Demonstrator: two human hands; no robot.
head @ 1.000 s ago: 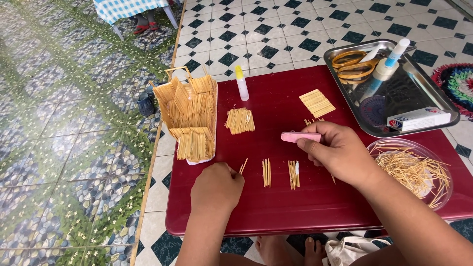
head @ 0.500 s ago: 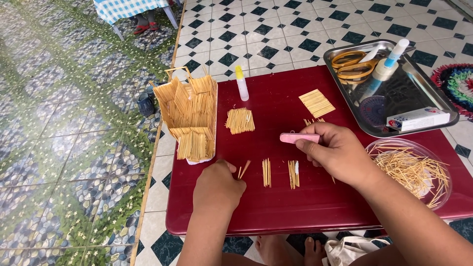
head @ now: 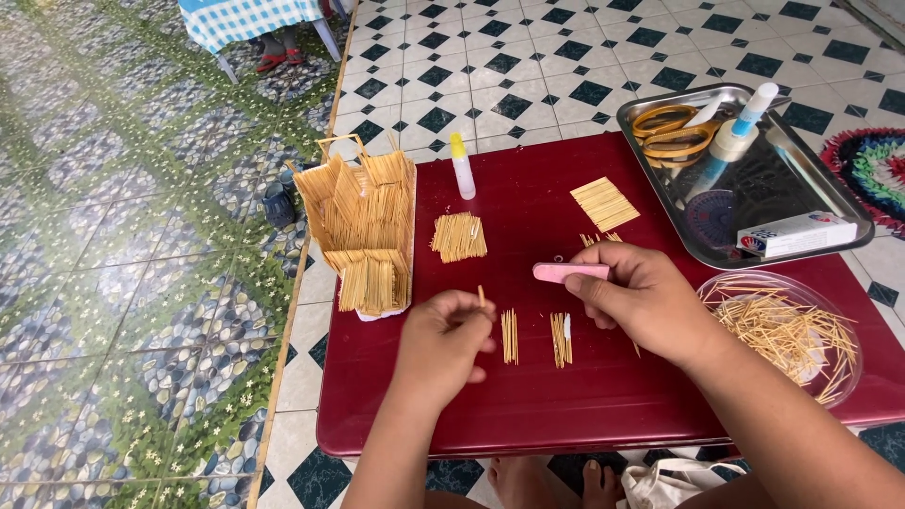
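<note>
We count two glue bottles, one pair of scissors, two flat toothpick panels, one steel tray, one bowl.

- The left hand is bare: no glove, ring or wristband shows on it.
- Its forearm is uncovered too, with no sleeve down to the picture's lower edge.
- The right hand is likewise bare, without rings or a watch.
- The right forearm behind it carries no sleeve.
- Bare toes show below the forearms.
</note>
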